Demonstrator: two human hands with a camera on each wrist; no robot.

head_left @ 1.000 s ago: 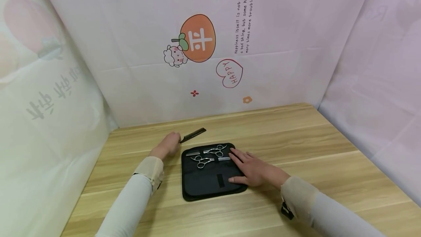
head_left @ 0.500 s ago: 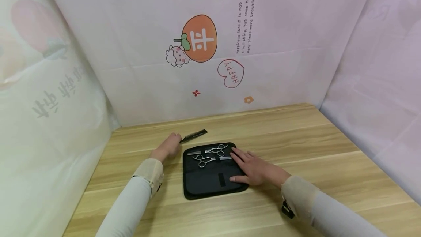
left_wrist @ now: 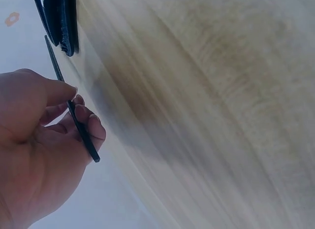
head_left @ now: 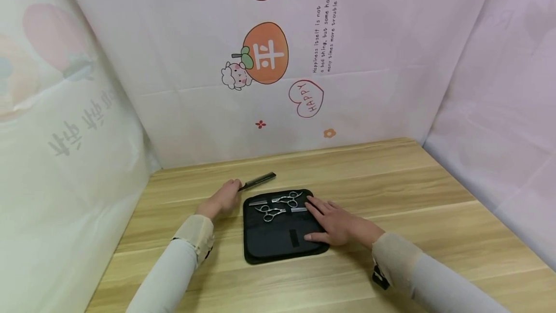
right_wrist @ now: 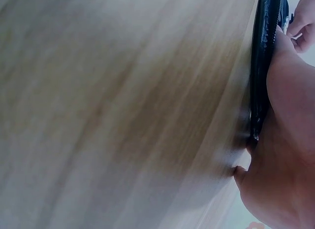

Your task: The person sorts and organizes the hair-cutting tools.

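Comb [head_left: 259, 180] juts beyond the left hand [head_left: 226, 196], pinched near one end!
Right hand [head_left: 333, 224], fingers spread, seemingly steadies the black case [head_left: 270, 244] beneath it.

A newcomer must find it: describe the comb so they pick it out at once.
On the wood-grain table lies a black case bearing silver scissors. Just past the case's far edge, the left hand pinches a slim comb. Dark and straight, it is outside the case, unlike the shiny scissors with their ring handles.
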